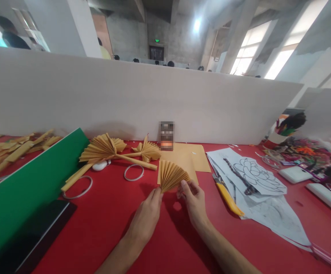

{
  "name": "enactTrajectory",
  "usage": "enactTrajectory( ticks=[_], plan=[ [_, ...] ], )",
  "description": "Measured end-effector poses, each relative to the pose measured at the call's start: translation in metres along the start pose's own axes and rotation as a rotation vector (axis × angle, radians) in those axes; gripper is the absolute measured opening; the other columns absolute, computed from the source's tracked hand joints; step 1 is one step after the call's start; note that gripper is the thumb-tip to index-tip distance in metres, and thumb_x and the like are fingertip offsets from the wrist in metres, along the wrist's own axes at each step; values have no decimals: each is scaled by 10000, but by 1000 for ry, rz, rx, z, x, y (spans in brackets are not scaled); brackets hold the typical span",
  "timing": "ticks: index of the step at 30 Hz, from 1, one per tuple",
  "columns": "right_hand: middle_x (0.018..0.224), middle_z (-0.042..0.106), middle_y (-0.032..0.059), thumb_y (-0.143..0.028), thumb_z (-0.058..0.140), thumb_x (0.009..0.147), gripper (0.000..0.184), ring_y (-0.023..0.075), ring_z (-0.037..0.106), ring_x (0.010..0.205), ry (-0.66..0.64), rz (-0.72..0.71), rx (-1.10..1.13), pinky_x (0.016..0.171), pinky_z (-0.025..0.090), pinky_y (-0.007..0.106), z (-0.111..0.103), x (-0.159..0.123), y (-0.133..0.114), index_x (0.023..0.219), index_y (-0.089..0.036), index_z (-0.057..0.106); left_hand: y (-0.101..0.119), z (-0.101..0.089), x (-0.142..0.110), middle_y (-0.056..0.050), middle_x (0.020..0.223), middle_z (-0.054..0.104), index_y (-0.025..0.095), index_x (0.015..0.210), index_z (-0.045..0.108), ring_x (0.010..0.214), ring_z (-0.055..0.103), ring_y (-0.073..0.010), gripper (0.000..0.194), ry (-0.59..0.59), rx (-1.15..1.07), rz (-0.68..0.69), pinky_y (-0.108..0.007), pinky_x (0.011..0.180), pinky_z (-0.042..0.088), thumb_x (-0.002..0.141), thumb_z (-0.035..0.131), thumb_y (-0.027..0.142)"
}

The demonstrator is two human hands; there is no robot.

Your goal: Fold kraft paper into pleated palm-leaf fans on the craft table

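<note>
A small pleated paper fan [172, 175] in tan paper is spread out between my two hands above the red tabletop [165, 232]. My left hand [150, 207] pinches its gathered lower corner. At the fan's right edge, my right hand [193, 196] grips the last fold between thumb and fingers. Flat tan paper sheets [201, 156] lie just behind the fan. To the left rests a larger folded paper fan [101, 150] with a rolled paper stem. Beside it is another pleated paper piece [146, 150].
A green board [36, 190] stands at left, with a dark flat device [39, 236] before it. Wire rings [133, 179] lie nearby. On the right are a yellow-handled cutter [229, 198], flower drawings [259, 177] and craft clutter [311, 152]. A white partition [125, 95] closes the back.
</note>
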State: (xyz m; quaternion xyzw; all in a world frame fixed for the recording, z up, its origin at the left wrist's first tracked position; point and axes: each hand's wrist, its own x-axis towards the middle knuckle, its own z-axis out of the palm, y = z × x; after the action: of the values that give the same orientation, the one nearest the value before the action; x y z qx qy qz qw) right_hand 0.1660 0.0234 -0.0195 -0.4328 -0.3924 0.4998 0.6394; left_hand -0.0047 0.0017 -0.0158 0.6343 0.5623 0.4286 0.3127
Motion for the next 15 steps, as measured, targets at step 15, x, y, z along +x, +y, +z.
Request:
enactTrajectory(
  ticks=[15],
  plan=[
    [776, 688, 19, -569, 768, 865, 434, 93, 590, 469, -292, 235, -16, 457, 425, 205, 11, -18, 1, 883, -162, 620, -18, -17, 22, -135, 963, 745, 199, 1067, 619, 910, 726, -290, 294, 91, 261, 23, -371, 792, 519, 1050, 338, 282]
  ],
)
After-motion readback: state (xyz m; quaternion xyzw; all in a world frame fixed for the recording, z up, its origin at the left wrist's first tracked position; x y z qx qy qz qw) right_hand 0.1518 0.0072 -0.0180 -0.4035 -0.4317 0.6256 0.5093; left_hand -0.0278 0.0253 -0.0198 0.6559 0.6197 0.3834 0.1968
